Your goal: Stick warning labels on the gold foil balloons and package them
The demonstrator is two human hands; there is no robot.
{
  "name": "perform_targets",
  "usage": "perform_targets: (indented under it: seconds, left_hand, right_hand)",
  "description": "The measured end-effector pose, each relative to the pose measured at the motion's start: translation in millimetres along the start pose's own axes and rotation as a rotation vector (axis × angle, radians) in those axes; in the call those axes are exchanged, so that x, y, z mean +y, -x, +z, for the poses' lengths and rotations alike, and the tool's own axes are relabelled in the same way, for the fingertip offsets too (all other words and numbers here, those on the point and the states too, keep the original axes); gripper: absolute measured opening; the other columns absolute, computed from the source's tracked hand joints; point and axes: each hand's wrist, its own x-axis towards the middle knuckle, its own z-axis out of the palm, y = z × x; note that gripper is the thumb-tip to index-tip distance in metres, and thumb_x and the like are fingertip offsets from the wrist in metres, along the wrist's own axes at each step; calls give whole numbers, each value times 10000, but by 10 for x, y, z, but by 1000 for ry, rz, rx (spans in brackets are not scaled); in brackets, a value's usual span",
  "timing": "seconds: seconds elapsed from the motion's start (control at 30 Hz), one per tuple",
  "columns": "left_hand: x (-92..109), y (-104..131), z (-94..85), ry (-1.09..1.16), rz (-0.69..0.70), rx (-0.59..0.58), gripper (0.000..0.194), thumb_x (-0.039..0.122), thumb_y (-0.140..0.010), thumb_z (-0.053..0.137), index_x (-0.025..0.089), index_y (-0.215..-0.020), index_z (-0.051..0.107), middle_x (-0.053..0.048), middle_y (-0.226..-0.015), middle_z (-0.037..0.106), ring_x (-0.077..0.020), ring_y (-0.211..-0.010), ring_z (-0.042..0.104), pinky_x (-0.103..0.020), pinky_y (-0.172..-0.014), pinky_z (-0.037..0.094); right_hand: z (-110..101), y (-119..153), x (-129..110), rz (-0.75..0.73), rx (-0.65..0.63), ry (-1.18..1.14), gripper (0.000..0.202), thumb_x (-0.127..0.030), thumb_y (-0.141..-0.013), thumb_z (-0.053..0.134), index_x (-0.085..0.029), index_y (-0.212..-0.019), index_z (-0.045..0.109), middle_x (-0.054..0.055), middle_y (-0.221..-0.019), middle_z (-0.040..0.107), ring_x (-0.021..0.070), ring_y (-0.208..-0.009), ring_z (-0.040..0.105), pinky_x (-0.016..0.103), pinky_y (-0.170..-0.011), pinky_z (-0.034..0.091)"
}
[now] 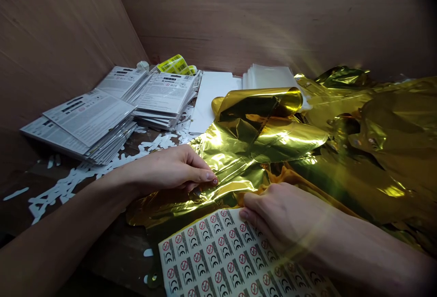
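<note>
Where the gold foil [273,149] spreads across the work surface, we observe its long axis running from near left to far right, with curled folds at the centre. At far left, we note stacked packs [92,115], lying printed side up. On the near side of the foil, we locate the label sheet [218,260], its far edge slanting away to the right; the frame cuts it off, so we cannot tell its long axis. At that edge, we find the right hand [280,210] with fingers curled and thumb pressed in; we cannot tell whether it grips foil or sheet. We see the left hand [174,167] over the foil, pointing right, pinching a small red-ringed label [215,181] at the thumb tip.
</note>
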Motion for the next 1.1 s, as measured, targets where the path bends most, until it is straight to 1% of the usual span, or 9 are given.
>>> perform_targets:
  seconds: [0.17,0.33,0.4,0.5,0.63,0.77,0.87,0.97,1.1]
  left_hand:
    - [-12,4,-2,-47,-35,44,452,640,-781,757,212,-894,845,-31,-667,670,-117,-563,494,-218,-496,307]
    - [33,18,-2,-116,-41,55,440,635,-804,739,221,-911,840,-3,-578,622,-102,-524,474,-206,-461,261]
    - [71,31,11,-149,-38,72,416,614,-809,737,210,-844,827,-5,-593,645,-102,-524,495,-202,-457,282]
    - [120,52,58,-209,-48,167,410,555,-827,708,177,-679,762,-25,-622,687,-115,-521,537,-210,-440,308]
    - [133,66,141,-255,37,215,420,480,-858,647,164,-586,695,-32,-598,683,-123,-511,549,-221,-449,344]
    - [121,59,196,-302,95,272,400,479,-822,671,148,-604,723,-39,-581,666,-125,-500,531,-233,-453,326]
    - [151,52,229,-363,108,323,320,449,-770,726,144,-701,796,-52,-630,710,-140,-552,578,-229,-478,330]
    - [220,53,272,-427,69,360,298,438,-755,744,154,-764,832,-67,-664,742,-165,-611,631,-230,-507,354]
    - [303,50,306,-522,-18,428,277,447,-724,773,183,-763,847,-81,-703,769,-198,-690,681,-239,-537,386]
  right_hand:
    - [-6,11,-8,8,19,12,398,-384,-1054,395,-202,-754,584,-4,-561,530,116,-445,215,309,-480,162]
    - [50,-23,30,9,13,-6,402,-397,-1048,414,-203,-736,578,-8,-542,511,113,-426,215,309,-464,160]
    - [49,-30,25,19,-5,-14,403,-401,-1048,416,-200,-740,580,-4,-549,513,113,-426,226,310,-464,169]
    - [20,-23,-3,21,-4,-23,406,-399,-1052,401,-198,-750,582,-3,-554,514,114,-432,240,312,-475,181]
    - [-20,1,-21,-5,28,-30,410,-360,-1055,380,-191,-735,573,5,-574,530,115,-449,276,314,-492,197]
    - [-67,24,-31,-38,36,-36,418,-351,-1052,389,-175,-738,602,25,-615,566,121,-462,388,312,-496,220]
    - [-124,48,-61,-37,32,-12,415,-350,-1051,397,-164,-768,637,47,-666,618,146,-510,501,309,-507,231]
    - [-175,74,-94,-41,19,1,415,-338,-1048,398,-159,-784,663,55,-680,643,152,-519,523,306,-498,222]
    - [-206,105,-102,-61,37,2,403,-294,-1034,413,-142,-774,681,53,-654,623,151,-516,537,302,-488,223]
